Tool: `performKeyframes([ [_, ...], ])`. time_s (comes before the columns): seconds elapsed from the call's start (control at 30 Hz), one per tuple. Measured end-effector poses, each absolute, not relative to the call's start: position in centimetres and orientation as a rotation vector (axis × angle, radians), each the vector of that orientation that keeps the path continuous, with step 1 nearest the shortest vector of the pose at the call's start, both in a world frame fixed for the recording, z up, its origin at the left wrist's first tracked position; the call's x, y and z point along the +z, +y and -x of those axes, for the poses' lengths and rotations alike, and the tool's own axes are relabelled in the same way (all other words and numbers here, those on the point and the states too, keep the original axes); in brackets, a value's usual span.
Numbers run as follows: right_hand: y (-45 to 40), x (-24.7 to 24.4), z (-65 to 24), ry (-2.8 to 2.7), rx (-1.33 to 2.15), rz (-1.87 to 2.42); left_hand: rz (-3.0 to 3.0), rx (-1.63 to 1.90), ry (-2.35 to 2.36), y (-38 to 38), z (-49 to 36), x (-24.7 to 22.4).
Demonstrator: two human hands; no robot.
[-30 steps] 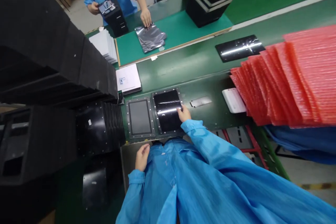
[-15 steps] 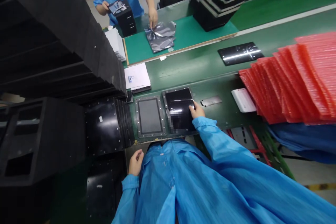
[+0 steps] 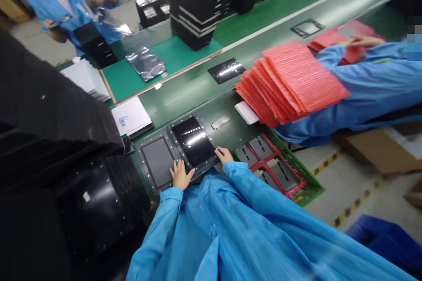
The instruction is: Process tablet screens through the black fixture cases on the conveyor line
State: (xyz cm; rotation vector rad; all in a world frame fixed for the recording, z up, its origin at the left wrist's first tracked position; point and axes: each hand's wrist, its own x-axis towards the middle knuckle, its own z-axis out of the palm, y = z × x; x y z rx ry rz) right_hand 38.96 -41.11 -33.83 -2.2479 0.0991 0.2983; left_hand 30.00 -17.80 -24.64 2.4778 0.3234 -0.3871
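A glossy black screen panel (image 3: 193, 140) lies on a dark frame with small holes along its border. My right hand (image 3: 224, 155) grips the panel's lower right corner with bunched fingers. Left of it sits a second frame with a grey panel (image 3: 158, 162). My left hand (image 3: 182, 174) is open, fingers spread, over the near edges where the two pieces meet. A small silvery metal plate (image 3: 220, 122) rests to the right of the black panel. What lies under my left palm is hidden.
Tall black stacks (image 3: 49, 109) crowd the left side. Red bubble bags (image 3: 293, 83) are piled at right beside a white device (image 3: 246, 113). A green crate (image 3: 310, 191) holds grey plates at the bench edge. Co-workers stand across the bench and at right.
My left hand has risen from beside my body onto the pieces. The black panel, shifted over its frame before, now lies squarely on it. The view has swung right.
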Motion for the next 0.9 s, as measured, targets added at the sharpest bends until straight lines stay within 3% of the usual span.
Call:
performKeyframes([
  [0.33, -43.7, -32.0, -41.6, -0.148, 0.630, 2.020, -2.501, -0.378, 0.594, -19.8, -31.4, -29.0],
  [0.53, -43.1, -30.6, -42.2, -0.272, 0.783, 2.036, -2.639, -0.451, 0.662, -20.1, -31.2, -28.4],
  [0.77, -36.6, -27.4, -55.9, -0.343, 0.665, 2.076, -2.536, -0.329, 0.898, -14.2, -44.7, -25.2],
  [0.9, -34.8, -26.7, -59.7, -0.332, 0.677, 2.099, -2.690, -0.293, 0.851, -11.8, -47.3, -27.5],
])
